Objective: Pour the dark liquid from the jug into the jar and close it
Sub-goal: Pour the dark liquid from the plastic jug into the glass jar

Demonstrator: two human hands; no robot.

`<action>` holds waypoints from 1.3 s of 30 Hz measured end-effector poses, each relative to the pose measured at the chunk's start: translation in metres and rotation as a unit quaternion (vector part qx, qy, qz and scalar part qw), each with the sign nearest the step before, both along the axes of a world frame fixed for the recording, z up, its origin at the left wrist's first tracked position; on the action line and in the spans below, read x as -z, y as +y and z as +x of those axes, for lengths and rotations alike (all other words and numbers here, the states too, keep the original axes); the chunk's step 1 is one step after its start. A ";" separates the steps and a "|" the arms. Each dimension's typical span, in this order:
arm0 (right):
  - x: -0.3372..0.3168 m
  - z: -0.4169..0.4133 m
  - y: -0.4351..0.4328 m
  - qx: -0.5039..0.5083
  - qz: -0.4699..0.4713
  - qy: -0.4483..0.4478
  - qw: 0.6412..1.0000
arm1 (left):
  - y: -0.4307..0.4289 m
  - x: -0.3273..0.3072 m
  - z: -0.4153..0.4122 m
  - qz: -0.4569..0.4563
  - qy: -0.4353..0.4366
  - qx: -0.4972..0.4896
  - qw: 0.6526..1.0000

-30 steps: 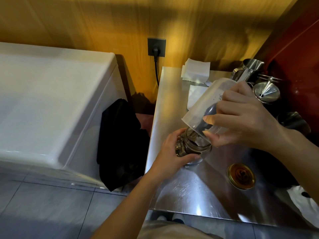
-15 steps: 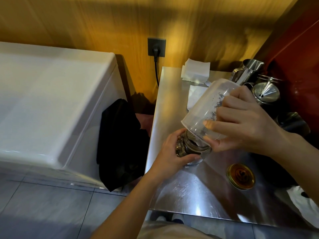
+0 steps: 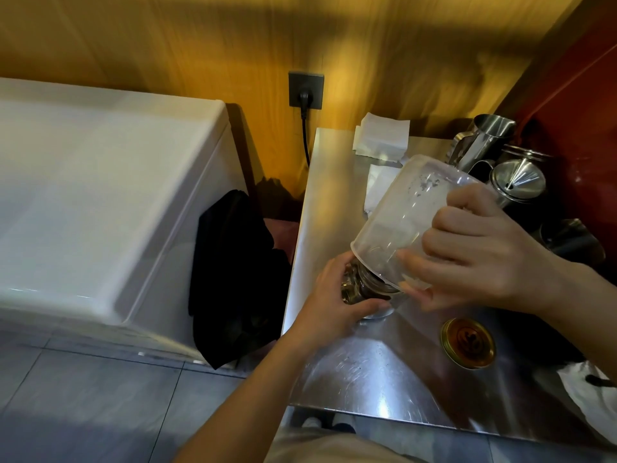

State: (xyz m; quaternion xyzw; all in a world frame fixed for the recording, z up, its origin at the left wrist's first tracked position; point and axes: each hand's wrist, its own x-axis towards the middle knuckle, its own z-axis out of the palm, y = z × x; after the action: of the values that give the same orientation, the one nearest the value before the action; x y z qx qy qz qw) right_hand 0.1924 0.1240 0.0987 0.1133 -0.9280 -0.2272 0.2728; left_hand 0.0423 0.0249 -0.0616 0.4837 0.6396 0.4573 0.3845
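Jug upended over jar

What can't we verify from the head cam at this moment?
- Fill level in the jar: hidden by the left hand and the tilted jug over its mouth.
- Any liquid stream: jug rim covers the jar opening.
- Jug handle: hidden under the right hand.
- Lid thread side: too small and glary to tell.
- Dark item at the right edge: cut off.
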 end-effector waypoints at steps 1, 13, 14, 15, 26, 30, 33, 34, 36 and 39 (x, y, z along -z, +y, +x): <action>-0.001 0.001 0.000 -0.003 0.000 -0.003 1.000 | 0.000 0.000 0.000 0.000 -0.004 -0.002 1.000; 0.001 0.004 -0.001 -0.044 0.009 -0.030 0.999 | 0.003 0.001 0.002 0.011 -0.039 -0.006 0.999; 0.001 0.004 -0.001 -0.045 0.009 -0.029 0.999 | 0.003 0.001 0.002 0.011 -0.038 -0.007 0.999; 0.002 0.005 -0.001 -0.041 0.005 -0.025 0.999 | 0.003 0.001 0.001 0.010 -0.032 -0.009 0.999; 0.004 0.010 -0.004 -0.036 -0.035 -0.033 0.998 | 0.003 0.004 0.002 0.022 -0.030 -0.014 0.999; 0.005 0.011 -0.002 -0.026 -0.034 -0.014 0.999 | 0.002 0.003 0.001 0.019 -0.024 -0.016 0.999; 0.006 0.012 -0.004 -0.026 -0.036 -0.009 0.999 | 0.001 0.003 0.001 0.018 -0.036 -0.012 0.999; 0.006 0.012 -0.005 -0.022 -0.035 -0.004 0.999 | 0.002 0.003 0.002 0.016 -0.036 -0.010 0.999; 0.006 0.012 -0.007 -0.023 -0.036 -0.005 0.999 | 0.002 0.005 0.003 0.014 -0.032 -0.012 0.999; 0.006 0.013 -0.010 -0.029 -0.035 -0.010 0.999 | 0.002 0.007 0.002 0.017 -0.037 -0.022 0.999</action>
State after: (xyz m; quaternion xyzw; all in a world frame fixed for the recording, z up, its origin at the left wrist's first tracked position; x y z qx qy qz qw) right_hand 0.2054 0.1136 0.0928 0.1324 -0.9343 -0.1854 0.2741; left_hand 0.0448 0.0271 -0.0689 0.4583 0.6277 0.4943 0.3894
